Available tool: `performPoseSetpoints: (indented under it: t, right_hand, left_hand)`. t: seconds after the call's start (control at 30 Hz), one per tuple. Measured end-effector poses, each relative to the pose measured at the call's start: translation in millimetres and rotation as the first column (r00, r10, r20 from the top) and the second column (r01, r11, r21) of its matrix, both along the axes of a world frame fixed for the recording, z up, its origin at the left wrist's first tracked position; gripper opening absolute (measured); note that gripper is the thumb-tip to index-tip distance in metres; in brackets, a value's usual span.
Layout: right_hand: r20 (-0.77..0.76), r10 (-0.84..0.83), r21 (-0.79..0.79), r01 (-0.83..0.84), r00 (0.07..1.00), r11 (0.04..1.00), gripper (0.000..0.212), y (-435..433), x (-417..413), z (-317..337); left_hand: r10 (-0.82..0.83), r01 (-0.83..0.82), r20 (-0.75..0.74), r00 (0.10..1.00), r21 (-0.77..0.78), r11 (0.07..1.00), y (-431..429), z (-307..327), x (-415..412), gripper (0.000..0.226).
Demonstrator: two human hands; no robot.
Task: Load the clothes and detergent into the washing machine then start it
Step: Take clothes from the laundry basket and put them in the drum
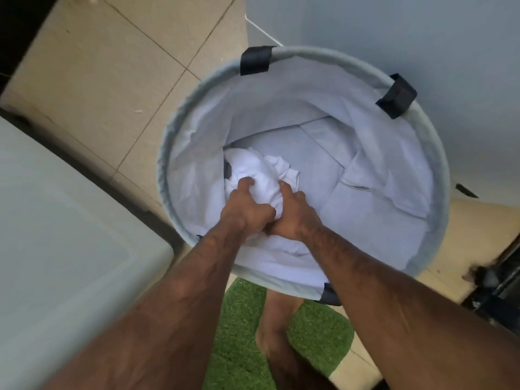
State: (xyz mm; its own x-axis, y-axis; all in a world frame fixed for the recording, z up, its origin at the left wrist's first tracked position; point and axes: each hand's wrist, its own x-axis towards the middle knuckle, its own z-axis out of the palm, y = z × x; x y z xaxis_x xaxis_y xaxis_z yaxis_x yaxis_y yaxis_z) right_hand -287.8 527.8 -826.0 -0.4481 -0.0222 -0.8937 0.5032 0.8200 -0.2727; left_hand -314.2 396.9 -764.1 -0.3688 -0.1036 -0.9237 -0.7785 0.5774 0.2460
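Observation:
A round pale grey laundry basket (433, 142) with dark strap handles stands on the floor in front of me. Inside it lies a bundle of white clothes (254, 168) against the near-left wall. Both my hands reach down into the basket. My left hand (246, 211) grips the white cloth from the left, and my right hand (292, 213) grips the same bundle from the right, the two hands touching. A small dark piece shows under the bundle's left edge. The washing machine (56, 220), a pale flat-topped box, stands at my left.
Beige floor tiles (112, 66) run beyond the basket. A green grass-like mat (318, 330) lies under my bare feet. A pale wall or appliance side (394, 29) rises behind the basket. Dark objects sit at the right edge (495, 280).

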Motion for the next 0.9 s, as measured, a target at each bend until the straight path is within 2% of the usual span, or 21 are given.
performPoseSetpoints:
  t: [0.07,0.13,0.2,0.3,0.43,0.53,0.6,0.73,0.8,0.9]
  right_hand:
    - [-0.042,-0.090,-0.019,0.089,0.995,0.996,0.081,4,-4,6]
    - [-0.051,-0.177,-0.043,0.175,0.983,0.984,0.059,5,-7,19]
    - [-0.054,-0.257,-0.065,0.253,0.965,0.965,0.055,7,-9,41]
    - [-0.060,-0.405,-0.103,0.398,0.912,0.912,0.057,20,-16,87]
    - [-0.047,-0.523,-0.244,0.498,0.851,0.832,0.032,50,-28,163]
    - [-0.067,-0.529,-0.311,0.486,0.846,0.816,0.030,61,-34,231]
    - [-0.083,-0.548,-0.346,0.492,0.832,0.799,0.036,62,-36,274]
    - [-0.078,-0.576,-0.470,0.480,0.814,0.741,0.056,61,-34,367]
    - [-0.086,-0.574,-0.526,0.452,0.814,0.720,0.053,56,-34,417]
    - [-0.135,-0.539,-0.566,0.382,0.832,0.731,0.048,52,-32,489]
  left_hand:
    - [0.105,-0.105,0.006,0.994,0.073,0.992,-3,7,1,0.076]
    - [0.243,-0.242,0.008,0.970,0.134,0.961,-3,14,1,0.068]
    - [0.341,-0.334,-0.022,0.940,0.161,0.929,-2,29,-1,0.063]
    - [0.400,-0.375,-0.117,0.909,0.187,0.908,-1,57,-10,0.060]
    - [0.443,-0.394,-0.212,0.871,0.234,0.889,4,107,-26,0.052]
    - [0.437,-0.379,-0.295,0.849,0.234,0.895,6,148,-33,0.048]
    - [0.437,-0.356,-0.319,0.841,0.282,0.891,5,175,-33,0.049]
    - [0.564,-0.362,-0.210,0.799,0.581,0.729,2,286,-36,0.036]
    - [0.601,-0.357,-0.219,0.769,0.633,0.687,-3,341,-31,0.028]
    - [0.632,-0.333,-0.284,0.721,0.658,0.675,-10,419,-21,0.023]
